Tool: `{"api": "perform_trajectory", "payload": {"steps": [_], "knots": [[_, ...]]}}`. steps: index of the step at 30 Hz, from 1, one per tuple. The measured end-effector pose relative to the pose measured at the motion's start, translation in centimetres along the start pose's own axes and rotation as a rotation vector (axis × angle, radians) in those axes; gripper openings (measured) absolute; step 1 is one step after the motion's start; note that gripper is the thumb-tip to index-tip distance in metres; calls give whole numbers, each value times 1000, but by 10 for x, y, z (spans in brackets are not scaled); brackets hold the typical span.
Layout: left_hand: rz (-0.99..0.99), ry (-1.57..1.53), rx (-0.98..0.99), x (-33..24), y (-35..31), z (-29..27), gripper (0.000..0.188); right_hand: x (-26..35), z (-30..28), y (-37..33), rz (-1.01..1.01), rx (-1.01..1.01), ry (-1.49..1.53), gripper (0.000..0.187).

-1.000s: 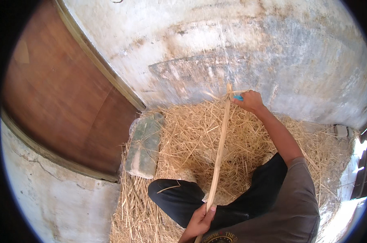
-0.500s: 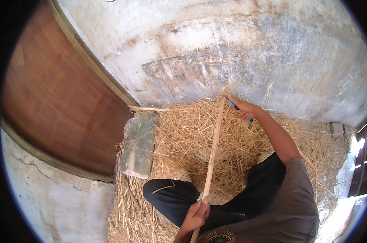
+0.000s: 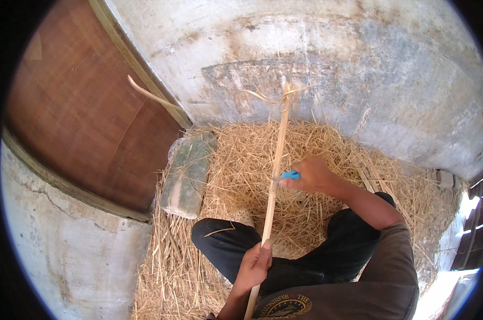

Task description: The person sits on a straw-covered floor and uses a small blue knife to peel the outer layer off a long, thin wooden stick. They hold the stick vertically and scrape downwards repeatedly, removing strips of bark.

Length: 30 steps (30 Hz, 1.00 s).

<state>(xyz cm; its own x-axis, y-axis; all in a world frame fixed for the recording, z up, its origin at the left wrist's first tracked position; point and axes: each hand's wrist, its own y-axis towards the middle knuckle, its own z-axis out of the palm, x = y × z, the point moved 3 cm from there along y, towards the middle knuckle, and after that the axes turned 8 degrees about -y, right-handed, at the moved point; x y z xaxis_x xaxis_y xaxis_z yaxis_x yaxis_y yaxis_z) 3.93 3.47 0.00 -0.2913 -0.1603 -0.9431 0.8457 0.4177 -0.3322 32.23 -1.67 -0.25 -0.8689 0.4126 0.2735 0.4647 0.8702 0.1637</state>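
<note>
The stick (image 3: 281, 138) was gripped by the left hand (image 3: 255, 265) on its near part and was slanted away over the straw (image 3: 241, 165), with the wall (image 3: 327, 58) behind its far tip. The knife (image 3: 291, 175) was clasped in the right hand (image 3: 312, 174), its blade set against the stick about midway. Thin curls (image 3: 259, 96) were bunched near the far tip. A green bundle (image 3: 187, 173) was seen on the straw, near the brown panel (image 3: 86, 122).
</note>
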Motion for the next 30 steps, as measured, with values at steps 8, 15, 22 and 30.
{"api": "perform_trajectory", "payload": {"steps": [8,15,22,30], "knots": [[-253,-779,204,2,4,10,39,0,7,1,-83,-35,69,81],[-331,-867,240,9,1,15,40,-34,10,16,48,-62,-26,75],[-287,-776,219,2,5,14,39,5,7,2,-201,-151,20,72],[-349,-799,339,15,-22,27,34,-109,11,45,314,-236,-31,74]]}}
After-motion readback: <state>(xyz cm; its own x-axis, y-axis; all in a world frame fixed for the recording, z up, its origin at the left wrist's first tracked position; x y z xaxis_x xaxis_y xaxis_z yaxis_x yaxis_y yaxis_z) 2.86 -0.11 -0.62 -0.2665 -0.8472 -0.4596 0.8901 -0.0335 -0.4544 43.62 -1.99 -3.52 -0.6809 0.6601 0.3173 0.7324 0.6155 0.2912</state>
